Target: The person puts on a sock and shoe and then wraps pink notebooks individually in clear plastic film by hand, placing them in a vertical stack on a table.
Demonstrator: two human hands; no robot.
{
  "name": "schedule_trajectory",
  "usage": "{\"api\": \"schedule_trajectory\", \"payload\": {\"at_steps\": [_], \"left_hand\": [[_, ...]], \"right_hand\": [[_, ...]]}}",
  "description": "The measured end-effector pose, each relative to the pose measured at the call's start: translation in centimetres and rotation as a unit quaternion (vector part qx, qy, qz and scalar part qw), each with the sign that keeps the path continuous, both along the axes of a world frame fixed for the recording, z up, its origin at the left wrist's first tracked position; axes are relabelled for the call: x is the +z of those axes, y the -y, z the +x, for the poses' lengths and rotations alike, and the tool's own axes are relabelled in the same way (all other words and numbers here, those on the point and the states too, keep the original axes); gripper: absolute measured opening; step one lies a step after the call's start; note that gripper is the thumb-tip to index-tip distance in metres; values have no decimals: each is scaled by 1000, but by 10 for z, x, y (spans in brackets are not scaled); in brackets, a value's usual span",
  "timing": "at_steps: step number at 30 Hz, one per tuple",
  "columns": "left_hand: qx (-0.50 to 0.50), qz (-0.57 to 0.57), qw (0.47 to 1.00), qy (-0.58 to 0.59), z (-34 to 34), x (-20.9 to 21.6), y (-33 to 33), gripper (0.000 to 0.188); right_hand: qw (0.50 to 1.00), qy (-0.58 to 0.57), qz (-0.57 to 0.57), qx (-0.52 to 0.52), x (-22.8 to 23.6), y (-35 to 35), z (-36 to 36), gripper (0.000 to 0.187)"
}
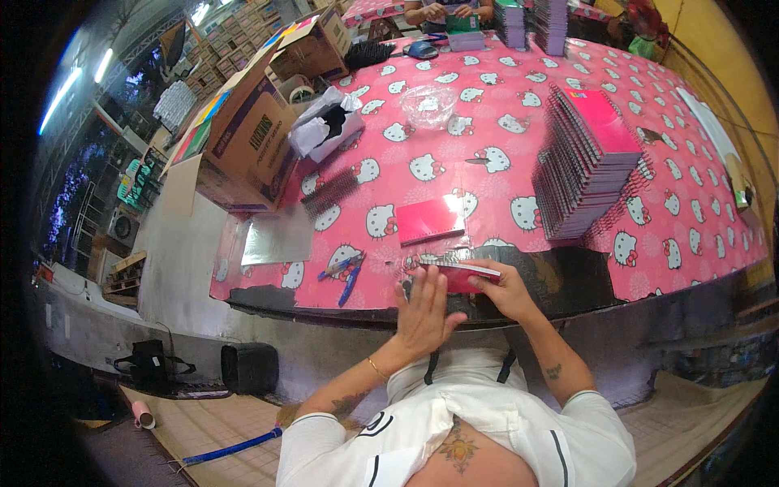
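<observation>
A pink-covered notebook [459,279] is tilted up at the table's front edge. My right hand [510,290] grips its right end, thumb on the near cover. Against its left end lies my left hand [426,312], palm flat and fingers stretched out. Part of a wire spiral shows by the left fingertips, though its fit to the notebook is unclear. Another pink notebook [430,221] lies flat just beyond. Blue-handled pliers [350,276] rest to the left of my hands. A tall stack of spiral notebooks [591,174] with pink covers stands to the right.
Dark loose spirals [331,192] and a clear plastic sheet [277,239] lie at left, near a large cardboard box [243,146]. A crumpled plastic bag [430,107] sits mid-table. Across the pink patterned table [495,191], another person's hands [449,11] work beside more notebook stacks [510,24].
</observation>
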State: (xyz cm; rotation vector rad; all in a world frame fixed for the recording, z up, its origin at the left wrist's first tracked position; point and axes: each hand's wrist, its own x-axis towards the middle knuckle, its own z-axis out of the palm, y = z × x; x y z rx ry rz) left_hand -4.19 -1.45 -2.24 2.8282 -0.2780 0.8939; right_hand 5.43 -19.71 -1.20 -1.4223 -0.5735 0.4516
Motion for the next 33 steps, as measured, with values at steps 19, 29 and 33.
{"api": "schedule_trajectory", "payload": {"at_steps": [19,29,33], "left_hand": [[-160,-85,972,-153,38,71,-33,24],[-134,-108,973,-157,35,67,-24,19],[-165,-118,966,-161,41,70,-30,15]], "right_hand": [[997,58,-27,31,-10,1,0,34],[997,47,-40,47,-9,3,2,34],[997,37,-41,50,-10,3,3,34]]}}
